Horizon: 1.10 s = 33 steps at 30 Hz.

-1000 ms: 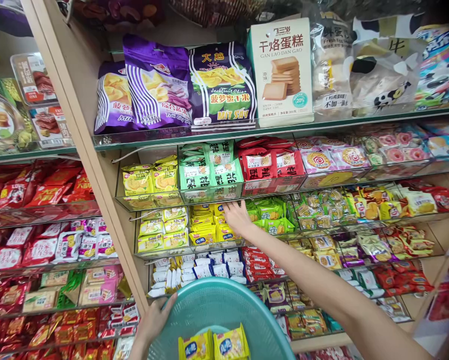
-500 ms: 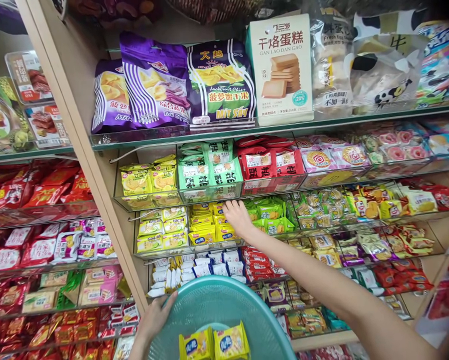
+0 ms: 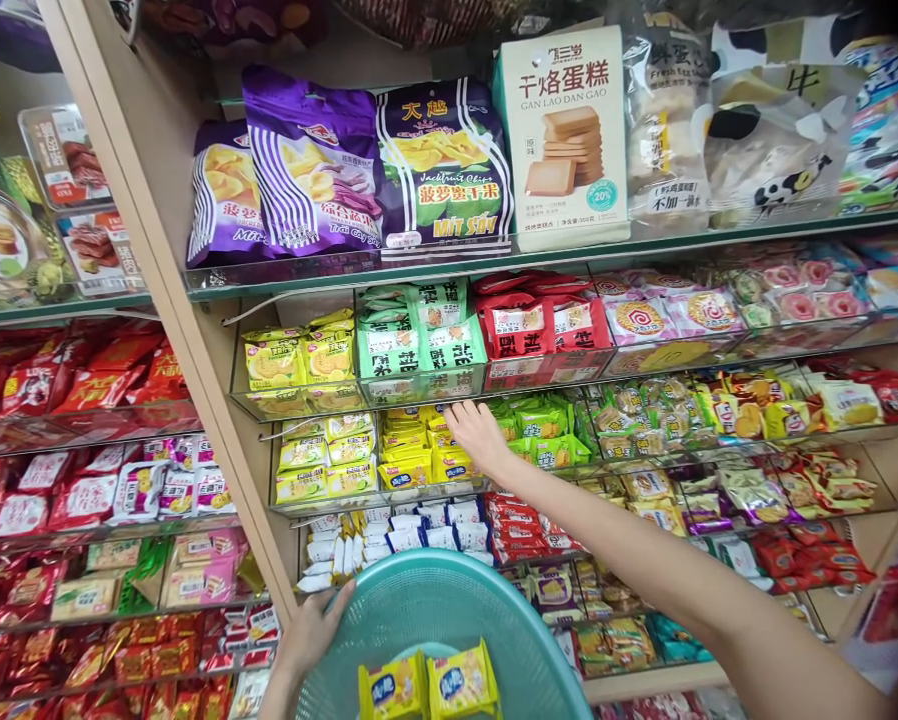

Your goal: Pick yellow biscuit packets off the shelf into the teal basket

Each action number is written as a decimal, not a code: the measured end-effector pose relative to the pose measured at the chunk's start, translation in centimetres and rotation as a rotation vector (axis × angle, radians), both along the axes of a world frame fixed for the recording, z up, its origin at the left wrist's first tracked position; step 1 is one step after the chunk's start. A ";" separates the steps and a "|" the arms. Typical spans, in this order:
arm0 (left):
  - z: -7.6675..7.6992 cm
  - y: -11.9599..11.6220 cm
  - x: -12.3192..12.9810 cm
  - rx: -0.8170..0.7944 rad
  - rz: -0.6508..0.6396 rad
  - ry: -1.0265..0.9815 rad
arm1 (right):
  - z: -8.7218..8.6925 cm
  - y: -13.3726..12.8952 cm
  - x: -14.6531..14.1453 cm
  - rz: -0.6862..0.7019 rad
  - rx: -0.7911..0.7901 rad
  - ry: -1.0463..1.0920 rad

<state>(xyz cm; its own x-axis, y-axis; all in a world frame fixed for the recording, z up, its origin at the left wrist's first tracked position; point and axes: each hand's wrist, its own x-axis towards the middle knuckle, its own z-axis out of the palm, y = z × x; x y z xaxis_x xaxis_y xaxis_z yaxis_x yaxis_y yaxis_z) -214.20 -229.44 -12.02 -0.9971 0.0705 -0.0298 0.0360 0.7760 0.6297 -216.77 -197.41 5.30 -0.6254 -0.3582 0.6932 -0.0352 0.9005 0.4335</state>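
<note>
My left hand grips the left rim of a teal plastic basket, thumb over the edge. Two yellow snack packets with blue labels lie flat inside it. On a middle shelf, my right hand reaches into the compartment of similar yellow packets. Its fingers are bent together and point down among them; the fingertips are hidden, so what they hold does not show. Just right of this hand are green packets, and to the left are pale yellow-green packets.
Clear shelf fronts and dividers surround the reaching arm. Above stand mint-green packets, red packets, and on the glass shelf a cake box and purple chip bags. A wooden upright stands left. White packets lie below.
Almost nothing differs. The camera view has shifted very slightly; both hands and the basket keep their places.
</note>
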 end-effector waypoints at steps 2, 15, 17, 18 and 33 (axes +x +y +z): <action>0.0 0.0 0.0 0.011 -0.008 0.004 | -0.1 0.1 0.1 0.007 0.008 -0.006; -0.3 -0.4 -0.1 0.003 0.003 0.012 | 1.2 -1.8 6.6 0.249 -0.034 0.030; -0.1 -0.3 0.0 0.004 0.009 0.009 | 0.8 -2.6 8.9 0.378 -0.108 0.016; 0.0 -0.2 0.0 0.006 0.008 0.009 | 0.4 -3.0 10.0 0.446 -0.162 -0.015; 0.1 -0.2 0.5 0.025 -0.018 0.038 | -17.6 -4.1 15.4 0.486 -0.511 -1.120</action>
